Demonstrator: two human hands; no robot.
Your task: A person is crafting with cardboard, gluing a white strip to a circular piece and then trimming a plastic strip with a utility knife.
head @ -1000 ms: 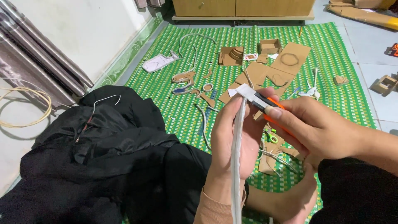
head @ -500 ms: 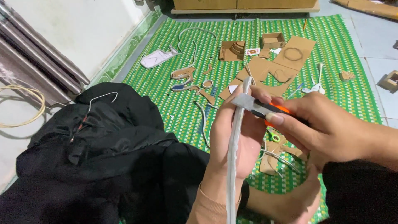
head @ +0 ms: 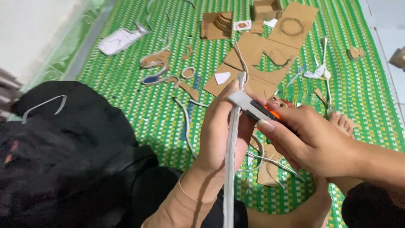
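- Left hand point(head: 219, 131) is gripping a grey strip point(head: 230, 169) upright, fingers wrapped round it, above the green mat point(head: 168, 105)
- Right hand point(head: 312, 139) is pinching an orange utility knife point(head: 257, 110), its blade touching the strip's top

Green woven mat point(head: 363, 97); cardboard pieces point(head: 257, 55), white strips point(head: 185, 122), black cloth point(head: 76, 139)
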